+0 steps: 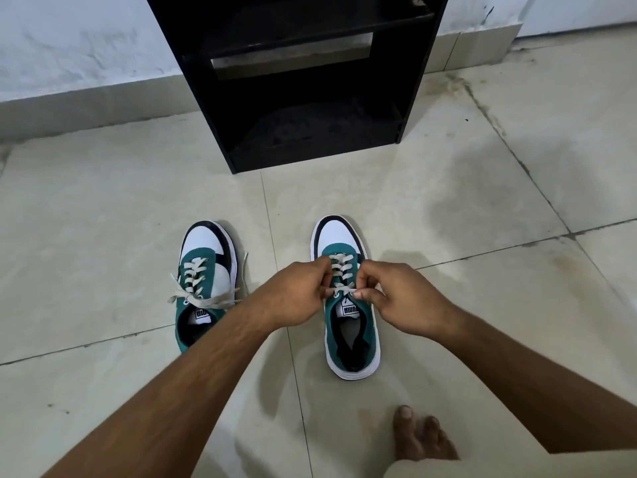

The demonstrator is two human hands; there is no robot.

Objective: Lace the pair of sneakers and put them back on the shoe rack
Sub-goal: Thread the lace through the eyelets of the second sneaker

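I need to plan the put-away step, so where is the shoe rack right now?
In the head view the black shoe rack stands top centre against the wall, just beyond the toes of both sneakers on the tiled floor.

sneakers (348,305): teal, white toe panels, black trim, white soles
laces (193,281): off-white
tongue labels (350,309): white with black print
shoe rack (296,81): black
floor tiles (103,219): pale beige, dark grout
wall (69,36): whitish, smudged

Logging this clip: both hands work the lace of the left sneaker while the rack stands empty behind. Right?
Not quite. The head view shows the left hand and right hand pinching the lace of the right sneaker; the left sneaker lies untouched. Rack empty, yes.
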